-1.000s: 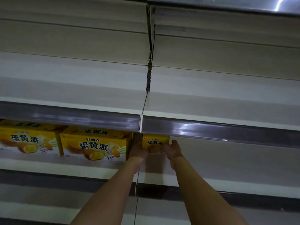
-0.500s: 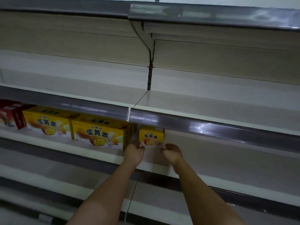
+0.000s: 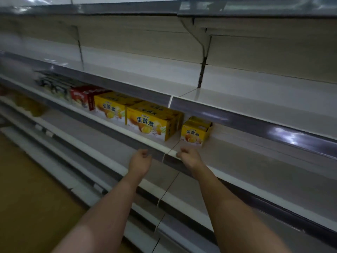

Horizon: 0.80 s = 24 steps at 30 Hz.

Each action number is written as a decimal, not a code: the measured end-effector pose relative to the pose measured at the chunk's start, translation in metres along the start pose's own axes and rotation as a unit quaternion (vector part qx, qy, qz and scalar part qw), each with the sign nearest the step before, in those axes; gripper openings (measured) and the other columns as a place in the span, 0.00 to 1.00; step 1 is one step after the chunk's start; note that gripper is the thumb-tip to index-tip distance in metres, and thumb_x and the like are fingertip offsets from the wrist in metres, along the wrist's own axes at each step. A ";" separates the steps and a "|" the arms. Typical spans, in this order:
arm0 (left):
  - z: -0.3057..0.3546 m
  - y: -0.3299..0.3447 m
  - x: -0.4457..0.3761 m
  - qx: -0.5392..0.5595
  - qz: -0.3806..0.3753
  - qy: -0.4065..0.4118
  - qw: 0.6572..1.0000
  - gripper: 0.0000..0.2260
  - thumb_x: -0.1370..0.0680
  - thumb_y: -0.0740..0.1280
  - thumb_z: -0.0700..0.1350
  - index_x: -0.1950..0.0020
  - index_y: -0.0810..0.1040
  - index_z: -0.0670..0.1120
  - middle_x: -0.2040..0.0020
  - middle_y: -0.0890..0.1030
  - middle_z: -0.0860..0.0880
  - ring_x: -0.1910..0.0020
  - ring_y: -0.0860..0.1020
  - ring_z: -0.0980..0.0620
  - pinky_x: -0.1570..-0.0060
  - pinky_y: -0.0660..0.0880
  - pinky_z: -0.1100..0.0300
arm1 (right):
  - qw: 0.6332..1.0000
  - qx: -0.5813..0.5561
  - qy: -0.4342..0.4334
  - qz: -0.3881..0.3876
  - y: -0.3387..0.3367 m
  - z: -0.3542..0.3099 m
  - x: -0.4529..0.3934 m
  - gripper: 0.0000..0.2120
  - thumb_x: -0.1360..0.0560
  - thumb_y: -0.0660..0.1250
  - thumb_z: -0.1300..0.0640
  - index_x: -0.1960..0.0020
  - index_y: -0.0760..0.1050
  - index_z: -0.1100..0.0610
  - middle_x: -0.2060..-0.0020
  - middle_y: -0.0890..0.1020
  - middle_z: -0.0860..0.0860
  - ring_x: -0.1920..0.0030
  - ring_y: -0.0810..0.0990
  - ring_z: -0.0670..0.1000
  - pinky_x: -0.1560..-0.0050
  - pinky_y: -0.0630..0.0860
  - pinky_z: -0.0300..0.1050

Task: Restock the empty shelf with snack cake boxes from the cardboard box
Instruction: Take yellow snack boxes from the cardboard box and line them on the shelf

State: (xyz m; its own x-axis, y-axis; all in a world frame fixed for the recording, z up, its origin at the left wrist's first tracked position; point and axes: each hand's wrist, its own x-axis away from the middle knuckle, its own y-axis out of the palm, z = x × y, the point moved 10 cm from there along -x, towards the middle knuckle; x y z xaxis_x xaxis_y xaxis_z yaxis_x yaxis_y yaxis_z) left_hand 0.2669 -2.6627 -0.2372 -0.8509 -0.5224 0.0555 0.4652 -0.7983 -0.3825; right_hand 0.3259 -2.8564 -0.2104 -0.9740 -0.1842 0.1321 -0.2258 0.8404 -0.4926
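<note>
- The small yellow snack cake box stands upright on the shelf, printed face outward, just right of the seam between two shelf sections. I judge it was set there to begin a new run beside the stock already faced up.
- Just to its left, near but apart, sits a large yellow snack cake box, with another large yellow box further left, then a red box and a blurred dark pack. All sit close to the front lip, probably so shoppers can read the fronts.
- The left hand and right hand hang in front of the shelf edge, below the small box and clear of it. The fingers of both are loosely curled and hold nothing.
- The cardboard box is not in view, so I cannot tell how much stock is left.
- The shelf to the right of the small box looks bare, so much of the restocking appears undone.
- The shelving is pale with grey price strips; the tier above carries nothing visible. A brownish floor shows at lower left. The light is dim and the picture blurred.
</note>
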 end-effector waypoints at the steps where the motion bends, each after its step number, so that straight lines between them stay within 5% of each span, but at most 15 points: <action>1: -0.012 -0.014 0.008 0.000 0.014 -0.012 1.000 0.16 0.20 0.62 0.42 0.32 0.72 0.40 0.36 0.76 0.41 0.38 0.74 0.43 0.40 0.70 0.56 | 1.000 0.006 -0.014 -0.010 0.010 -0.005 0.005 0.14 0.24 0.64 0.58 0.39 0.75 0.58 0.44 0.77 0.50 0.40 0.73 0.53 0.40 0.68 0.46; 7: -0.081 -0.091 0.046 0.011 0.085 -0.081 0.993 0.14 0.20 0.62 0.42 0.35 0.73 0.41 0.39 0.77 0.45 0.43 0.76 0.44 0.44 0.73 0.56 | 0.994 0.021 -0.015 -0.110 0.082 -0.011 0.042 0.22 0.22 0.64 0.58 0.30 0.69 0.59 0.32 0.72 0.55 0.34 0.71 0.55 0.34 0.67 0.47; 14: -0.172 -0.188 0.098 0.028 0.171 -0.162 0.971 0.15 0.20 0.61 0.37 0.34 0.71 0.36 0.39 0.76 0.39 0.45 0.75 0.41 0.52 0.70 0.56 | 0.977 0.063 -0.033 -0.203 0.187 -0.019 0.093 0.21 0.22 0.64 0.56 0.31 0.70 0.59 0.33 0.73 0.55 0.34 0.72 0.55 0.33 0.68 0.46; 19: -0.223 -0.258 0.148 0.035 0.237 -0.202 0.950 0.14 0.22 0.64 0.34 0.37 0.73 0.33 0.41 0.77 0.35 0.41 0.75 0.37 0.47 0.71 0.54 | 0.960 0.069 -0.029 -0.270 0.260 -0.033 0.139 0.17 0.22 0.62 0.58 0.33 0.71 0.60 0.39 0.75 0.53 0.36 0.72 0.55 0.37 0.68 0.44; 21: -0.243 -0.279 0.167 0.042 0.244 -0.213 0.945 0.14 0.22 0.64 0.35 0.38 0.74 0.33 0.41 0.77 0.35 0.42 0.75 0.38 0.51 0.70 0.57 | 0.955 0.072 -0.037 -0.287 0.285 -0.038 0.155 0.21 0.22 0.63 0.57 0.30 0.69 0.58 0.33 0.72 0.53 0.33 0.70 0.54 0.32 0.67 0.47; 24: -0.275 -0.315 0.203 0.043 0.265 -0.244 0.932 0.14 0.22 0.64 0.38 0.36 0.74 0.36 0.40 0.78 0.38 0.42 0.76 0.40 0.43 0.73 0.52 | 0.941 0.080 -0.038 -0.326 0.330 -0.044 0.189 0.23 0.21 0.62 0.58 0.27 0.65 0.59 0.30 0.70 0.54 0.31 0.69 0.55 0.34 0.66 0.46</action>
State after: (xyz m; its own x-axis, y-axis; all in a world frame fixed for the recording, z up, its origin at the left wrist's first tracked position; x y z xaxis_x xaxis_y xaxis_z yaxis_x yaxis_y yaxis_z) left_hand -0.1198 -2.4351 -0.3594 -0.2938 -0.9074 0.3006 0.8237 -0.3998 -0.4020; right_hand 0.0681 -2.5918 -0.3100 -0.6247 -0.6746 0.3933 -0.7702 0.4494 -0.4525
